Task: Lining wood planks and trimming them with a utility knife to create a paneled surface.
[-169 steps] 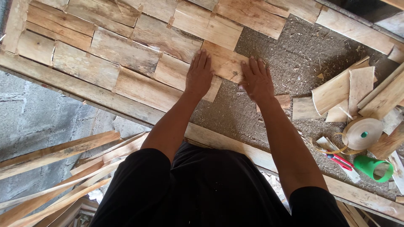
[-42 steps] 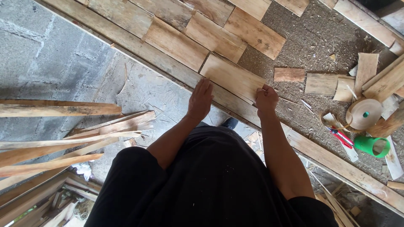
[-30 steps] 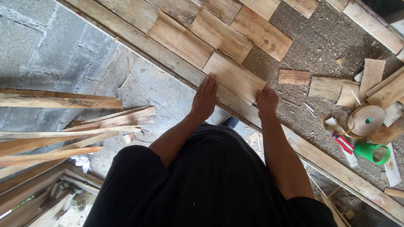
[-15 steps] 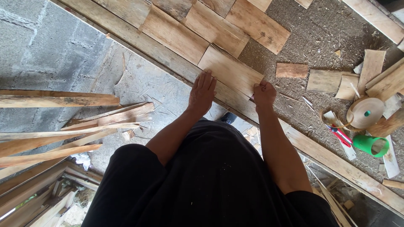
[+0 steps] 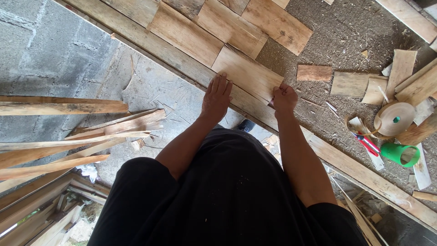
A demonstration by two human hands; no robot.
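Head view looked straight down over my black shirt [image 5: 227, 196] at a sawdust-covered work surface [image 5: 350, 27] bordered by a long wooden rail [image 5: 318, 146] running diagonally along its near edge. The short plank [image 5: 248, 73] lay right against that rail, at the end of a row of similar planks [image 5: 186, 34] fitted side by side — its near long edge was just beyond my fingertips.

My left hand [image 5: 217, 96] lay flat and spread, palm down, on the rail, with the fingertips reaching the plank's near left corner; it gripped nothing. My right hand [image 5: 284, 97] was curled at the plank's near right corner, fingers bent in against the wood. Something small and reddish showed at its fingers, but I could not make out what it was, nor whether the hand truly pinched the plank or only pressed on it.

My forearms and body hid part of the rail's underside and the floor beneath. Toward the right edge of the surface lay loose offcuts [image 5: 350, 84], a roll of tape [image 5: 393, 118], a green cup [image 5: 403, 155] on its side and a red-handled tool [image 5: 366, 143], all well apart from my hands. Long wooden slats [image 5: 59, 136] were stacked off the surface to the left, cut off by the frame.
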